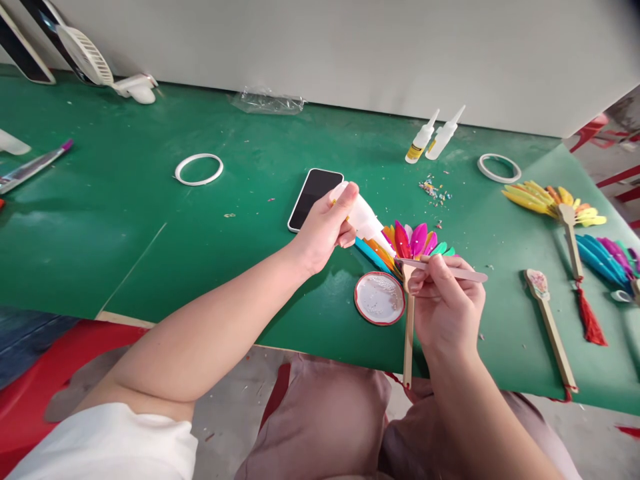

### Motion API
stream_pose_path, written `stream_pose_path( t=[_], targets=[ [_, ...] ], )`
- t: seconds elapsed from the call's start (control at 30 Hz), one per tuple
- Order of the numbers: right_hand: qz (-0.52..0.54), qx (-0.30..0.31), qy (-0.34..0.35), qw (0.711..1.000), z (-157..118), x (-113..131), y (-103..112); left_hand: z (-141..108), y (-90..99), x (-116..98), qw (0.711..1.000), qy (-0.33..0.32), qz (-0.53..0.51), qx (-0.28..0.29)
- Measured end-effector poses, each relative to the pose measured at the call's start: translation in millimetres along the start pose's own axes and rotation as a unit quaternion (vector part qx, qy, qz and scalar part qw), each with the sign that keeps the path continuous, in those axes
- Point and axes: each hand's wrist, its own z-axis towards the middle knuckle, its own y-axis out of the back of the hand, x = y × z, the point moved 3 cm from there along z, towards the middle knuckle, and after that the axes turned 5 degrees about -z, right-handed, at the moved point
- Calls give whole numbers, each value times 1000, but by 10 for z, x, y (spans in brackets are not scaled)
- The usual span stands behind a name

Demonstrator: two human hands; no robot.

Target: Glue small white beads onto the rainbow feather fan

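Note:
My left hand (327, 223) is closed round a white glue bottle (364, 217), its nozzle pointing down to the right at a feather fan (403, 240). In my right hand (450, 300) is a pair of tweezers (465, 272), tips close to the nozzle and the base of the feathers. The fan has multicoloured feathers with small white dots on them and a wooden handle (409, 333) that reaches the table's front edge. Left of the handle sits a round, red-rimmed lid (379, 299) with tiny white beads in it. My right hand hides part of the fan.
Behind my left hand lies a phone (313, 197). Two glue bottles (421, 139) stand near small coloured bits (435, 191). Two tape rings (199, 169) lie apart. To the right are a yellow feather fan (540, 200), a blue-purple one (603, 260) and a featherless handle (553, 327).

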Motion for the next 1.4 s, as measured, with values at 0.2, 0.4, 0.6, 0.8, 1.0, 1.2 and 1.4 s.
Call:
stream_pose_path(
  t=[0.2,0.4,0.6,0.8,1.0,1.2,1.4],
  targets=[
    [2,23,8,1000,-1,-5,-18,4,-1,7,1000,-2,5,8],
    [-5,17,10,1000,1,0,-14,5,5,14,1000,3,0,9],
    [-1,10,5,1000,-6,5,-11,8,2,12,1000,0,-6,15],
    [-10,4,9,1000,-6,12,-17,6,2,11,1000,2,0,9],
    [-16,8,11,1000,-3,14,-17,6,0,8,1000,-2,3,15],
    [-4,-4,10,1000,-8,20,-15,5,-4,6,1000,-2,-10,24],
    [1,-10,11,1000,-10,18,-7,4,-4,3,1000,-1,-7,25]
  ],
)
